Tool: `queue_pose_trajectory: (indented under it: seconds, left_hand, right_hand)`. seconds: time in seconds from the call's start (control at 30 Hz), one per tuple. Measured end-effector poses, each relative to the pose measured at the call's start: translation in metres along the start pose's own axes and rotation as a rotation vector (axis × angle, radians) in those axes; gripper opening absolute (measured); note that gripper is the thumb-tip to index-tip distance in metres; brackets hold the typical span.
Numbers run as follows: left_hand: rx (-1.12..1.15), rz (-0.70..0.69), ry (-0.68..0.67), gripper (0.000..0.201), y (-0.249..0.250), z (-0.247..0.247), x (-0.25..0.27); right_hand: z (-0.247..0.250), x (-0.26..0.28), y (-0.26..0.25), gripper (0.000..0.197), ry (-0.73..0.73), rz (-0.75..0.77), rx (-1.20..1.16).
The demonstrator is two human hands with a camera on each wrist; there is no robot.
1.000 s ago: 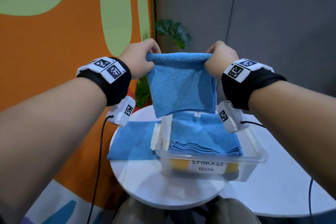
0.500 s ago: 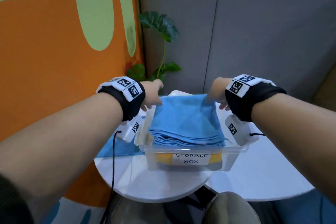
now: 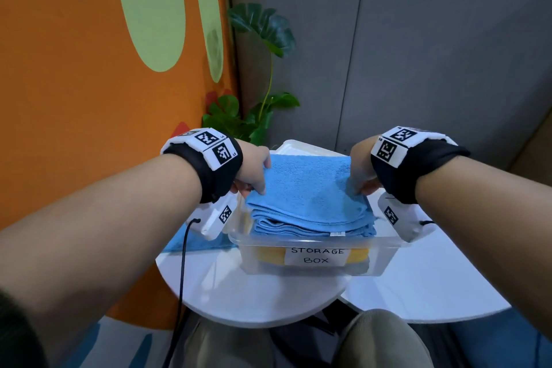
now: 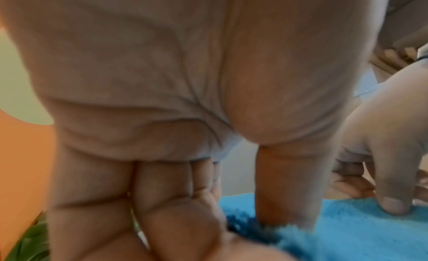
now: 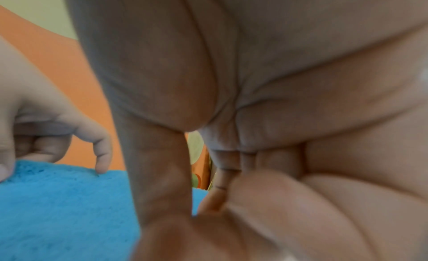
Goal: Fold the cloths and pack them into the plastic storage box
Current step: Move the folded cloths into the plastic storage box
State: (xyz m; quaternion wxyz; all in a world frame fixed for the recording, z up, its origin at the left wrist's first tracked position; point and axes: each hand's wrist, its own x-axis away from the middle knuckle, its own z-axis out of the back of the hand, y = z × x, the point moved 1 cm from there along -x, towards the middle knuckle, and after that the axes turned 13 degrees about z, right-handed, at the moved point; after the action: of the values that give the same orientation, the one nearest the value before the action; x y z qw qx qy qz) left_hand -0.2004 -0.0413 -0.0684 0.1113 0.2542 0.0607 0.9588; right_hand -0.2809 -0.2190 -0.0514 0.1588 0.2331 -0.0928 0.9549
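A clear storage box (image 3: 383, 260), labelled "STORAGE BOX", stands on a round white table (image 3: 254, 293). It holds a stack of folded blue cloths over something yellow (image 3: 268, 257). The top folded blue cloth (image 3: 307, 185) lies on that stack. My left hand (image 3: 257, 178) pinches its left edge, thumb on top and fingers under, as the left wrist view shows (image 4: 243, 224). At the cloth's right edge my right hand (image 3: 361, 179) pinches in the same way (image 5: 197, 210). Another blue cloth (image 3: 194, 243) lies flat on the table, left of the box.
A second white table (image 3: 433, 278) adjoins on the right. A potted plant (image 3: 263, 30) stands behind the box, in the corner between the orange wall and grey panels. A black cable (image 3: 182, 263) hangs from my left wrist. My knees sit under the table's near edge.
Both hands brought the folded blue cloth down from the air onto the stack in the box. They still hold its two side edges, now lower and nearer me.
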Motion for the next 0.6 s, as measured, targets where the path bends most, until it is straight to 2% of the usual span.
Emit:
queue_pose_trajectory:
  seconds: [0.07,0.1,0.17,0.27,0.33,0.4,0.53,0.6]
  left_hand:
    - [0.043,-0.013,0.005,0.050,0.000,0.006,0.001]
    - [0.067,-0.021,0.003,0.047,0.000,0.009,0.002]
    - [0.112,-0.039,-0.008,0.041,0.000,0.012,0.003]
    - [0.087,-0.054,-0.026,0.038,-0.001,0.010,0.005]
    - [0.040,-0.055,-0.048,0.039,-0.002,0.005,0.005]
    - [0.014,-0.056,-0.073,0.041,-0.003,0.001,0.004]
    - [0.009,-0.071,-0.053,0.037,0.000,0.002,0.005]
    - [0.024,-0.081,-0.030,0.032,0.002,0.007,0.007]
  right_hand:
    - [0.007,0.004,-0.001,0.014,0.098,0.038,0.189]
    - [0.007,0.003,0.001,0.015,0.104,0.064,0.173]
    - [0.008,0.000,0.005,0.018,0.041,0.107,0.031]
    - [0.001,0.005,0.004,0.013,-0.059,0.072,-0.052]
    - [-0.005,0.001,0.003,0.024,-0.126,0.048,-0.034]
    - [-0.010,-0.003,0.002,0.026,-0.170,0.041,0.023]
    - [-0.009,-0.005,0.001,0.027,-0.147,0.039,0.045]
    - [-0.003,-0.005,0.001,0.019,-0.137,0.036,0.032]
